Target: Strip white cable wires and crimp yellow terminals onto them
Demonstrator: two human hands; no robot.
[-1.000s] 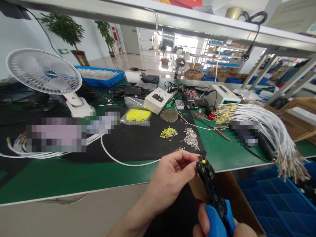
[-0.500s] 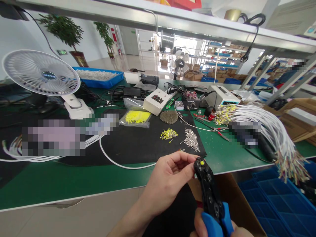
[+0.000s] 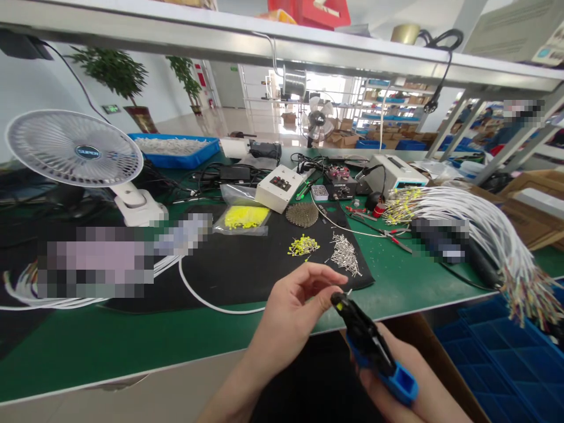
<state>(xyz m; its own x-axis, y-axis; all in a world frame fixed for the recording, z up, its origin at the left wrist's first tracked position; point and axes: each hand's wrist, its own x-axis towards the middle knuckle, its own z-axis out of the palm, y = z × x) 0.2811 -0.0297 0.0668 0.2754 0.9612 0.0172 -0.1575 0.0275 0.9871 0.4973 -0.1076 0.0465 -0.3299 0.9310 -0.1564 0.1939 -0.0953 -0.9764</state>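
My right hand [image 3: 396,364] is wrapped round a crimping tool [image 3: 368,335] with a black head and blue handles. A bit of yellow shows in the jaws, and a thin silver pin sticks out at the tip. My left hand [image 3: 293,308] is beside the jaws with its fingers curved and apart. Its thumb is close to or touching the tool's tip, and I see nothing between the fingers. On the black mat beyond the hands lie a small pile of yellow-ended terminals [image 3: 303,245] and a pile of bare silver terminals [image 3: 346,255].
A bag of yellow sleeves [image 3: 244,218], a round bristly pad [image 3: 302,214] and a white box [image 3: 279,187] stand farther back. Red-handled pliers [image 3: 399,241] and a thick white cable bundle [image 3: 476,229] lie right. A white fan [image 3: 74,153] is left, with blue bins [image 3: 506,364] low right.
The crimping tool has turned in my right hand, its head tilting left and its handles closer together. My left fingers have moved slightly left and parted at the jaws.
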